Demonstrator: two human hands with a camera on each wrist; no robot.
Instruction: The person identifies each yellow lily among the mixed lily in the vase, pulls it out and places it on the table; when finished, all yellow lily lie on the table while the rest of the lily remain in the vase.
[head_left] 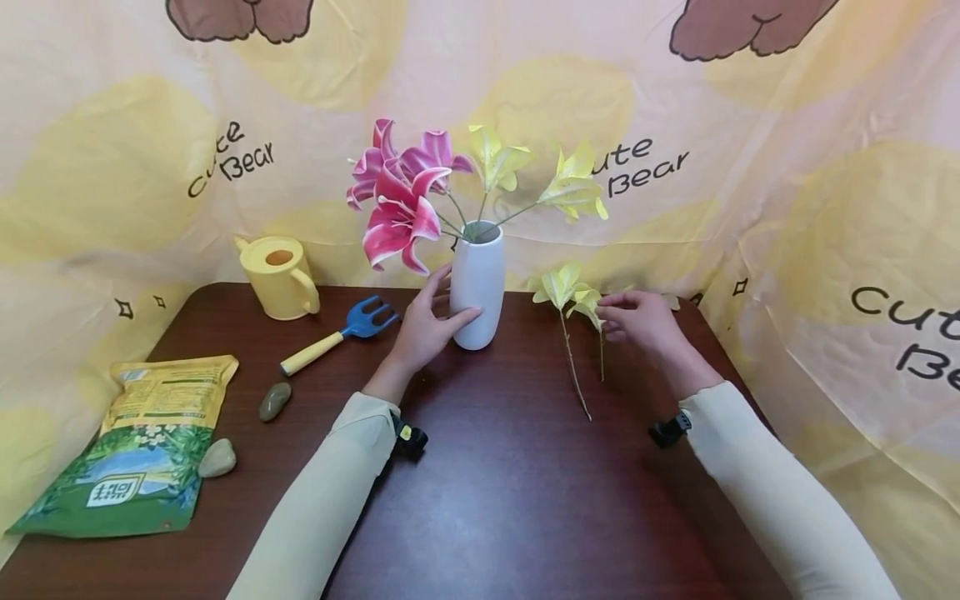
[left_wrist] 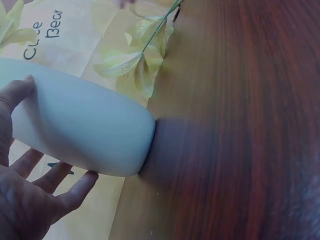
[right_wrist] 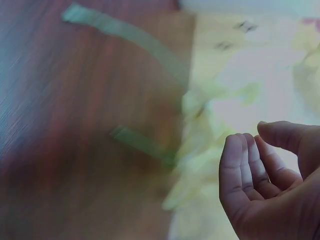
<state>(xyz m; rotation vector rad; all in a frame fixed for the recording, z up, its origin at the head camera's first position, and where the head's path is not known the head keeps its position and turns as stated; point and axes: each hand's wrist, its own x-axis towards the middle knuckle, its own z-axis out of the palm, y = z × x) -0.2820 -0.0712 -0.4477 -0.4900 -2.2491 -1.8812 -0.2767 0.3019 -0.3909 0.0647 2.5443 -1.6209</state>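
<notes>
The fingers [head_left: 438, 283] of the left hand [head_left: 424, 327] are spread and laid against the side of the white vase [head_left: 477, 287], with the thumb at the lower front, so that the vase is cupped rather than clasped. In the left wrist view the vase [left_wrist: 85, 125] is seen between the thumb above and the straight fingers [left_wrist: 65, 185] below. The vase is stood upright at the back middle of the dark wooden table [head_left: 510, 492], and pink lilies [head_left: 397, 196] and yellow lilies [head_left: 536, 179] are held in it.

The right hand [head_left: 643, 323] is held just beside the loose yellow lily stems [head_left: 572, 317], which are laid on the table to the right of the vase. Its fingers [right_wrist: 242, 165] are seen loosely curled in the right wrist view, with nothing gripped between them; the flowers [right_wrist: 200, 150] are blurred there. Whether the fingertips are touching the blossoms cannot be told from the head view.

To the left of the vase, a blue hand fork with a yellow handle [head_left: 341, 333] is laid on the table, and a yellow watering can [head_left: 277, 277] is stood behind it. Two stones [head_left: 274, 400] and a green and yellow bag [head_left: 142, 450] are placed near the left edge.
</notes>
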